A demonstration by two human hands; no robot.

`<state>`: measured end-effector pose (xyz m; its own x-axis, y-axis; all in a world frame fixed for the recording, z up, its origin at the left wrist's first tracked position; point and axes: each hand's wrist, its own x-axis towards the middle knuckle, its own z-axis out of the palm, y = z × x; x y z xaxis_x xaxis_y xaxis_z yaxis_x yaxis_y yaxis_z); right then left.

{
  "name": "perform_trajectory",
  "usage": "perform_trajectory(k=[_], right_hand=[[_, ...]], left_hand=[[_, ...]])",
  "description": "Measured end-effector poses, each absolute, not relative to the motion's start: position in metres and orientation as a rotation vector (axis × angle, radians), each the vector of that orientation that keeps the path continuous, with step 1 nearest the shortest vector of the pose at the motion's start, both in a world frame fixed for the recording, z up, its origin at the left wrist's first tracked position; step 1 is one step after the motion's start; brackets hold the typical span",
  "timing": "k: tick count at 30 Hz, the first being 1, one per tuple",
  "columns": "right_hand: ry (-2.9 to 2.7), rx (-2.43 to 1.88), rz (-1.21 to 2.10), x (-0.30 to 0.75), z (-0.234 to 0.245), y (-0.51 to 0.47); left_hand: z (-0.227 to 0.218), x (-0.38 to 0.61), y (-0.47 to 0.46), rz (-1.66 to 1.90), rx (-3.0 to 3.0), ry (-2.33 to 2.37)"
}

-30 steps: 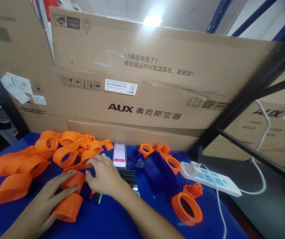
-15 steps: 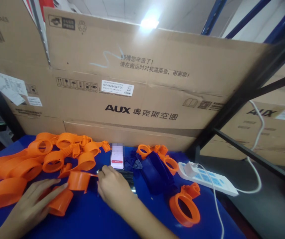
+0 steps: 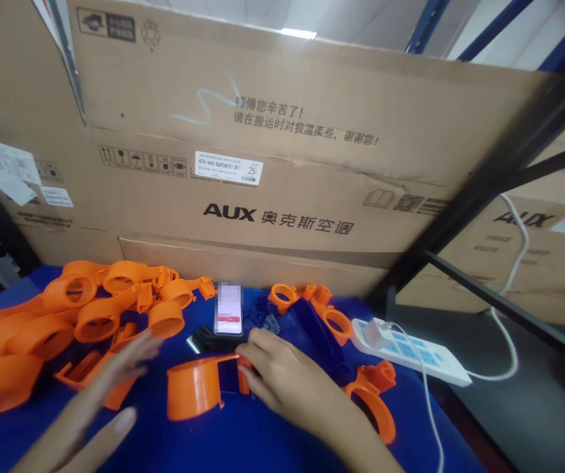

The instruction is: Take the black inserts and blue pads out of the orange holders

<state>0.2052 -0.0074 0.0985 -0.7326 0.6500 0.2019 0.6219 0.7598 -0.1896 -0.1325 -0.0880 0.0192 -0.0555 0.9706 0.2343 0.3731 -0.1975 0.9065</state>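
My right hand is closed on the clip end of an orange plastic ring holder, whose wide round cup points left above the blue cloth. Fingers apart and nothing in them, my left hand hovers left of that cup. Beneath and behind the left hand lies another orange plastic part, partly covered by the fingers. A phone with a lit screen stands behind my right hand, beside a dark object with a shiny end that I cannot make out.
Several orange ring holders are heaped at the left. Dark blue plastic parts and further orange rings lie right of the phone. A white power strip with a cable sits at the right edge. Cardboard stands behind.
My right hand has moved right and nearer, bringing the orange ring holder along, away from the heap. My left hand has come off the orange parts and opened. The view has shifted slightly.
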Motion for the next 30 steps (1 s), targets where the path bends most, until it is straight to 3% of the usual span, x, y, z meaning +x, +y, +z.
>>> perform_trajectory(k=[5, 9, 15, 21, 25, 30], right_hand=[[-2.804, -0.812, -0.133, 0.194, 0.106, -0.020], [-2.767, -0.833, -0.198, 0.202, 0.106, -0.016], [-2.381, -0.897, 0.176, 0.235, 0.104, 0.002], [-1.759, -0.941, 0.708, 0.216, 0.054, 0.017], [-1.478, -1.024, 0.930, 0.196, 0.026, 0.025], [-1.328, -1.019, 1.114, 0.192, 0.014, 0.022]], left_hand=[[0.044, -0.064, -0.047, 0.739, 1.278, 0.927], [0.040, -0.047, -0.022, 0.628, 1.211, 0.792], [0.035, -0.029, -0.020, 0.760, 0.890, 0.764], [0.043, -0.001, -0.011, 0.997, 0.390, 0.874], [0.035, 0.006, 0.005, 0.863, 0.555, 0.784], [0.024, 0.010, 0.017, 1.004, 0.873, 0.920]])
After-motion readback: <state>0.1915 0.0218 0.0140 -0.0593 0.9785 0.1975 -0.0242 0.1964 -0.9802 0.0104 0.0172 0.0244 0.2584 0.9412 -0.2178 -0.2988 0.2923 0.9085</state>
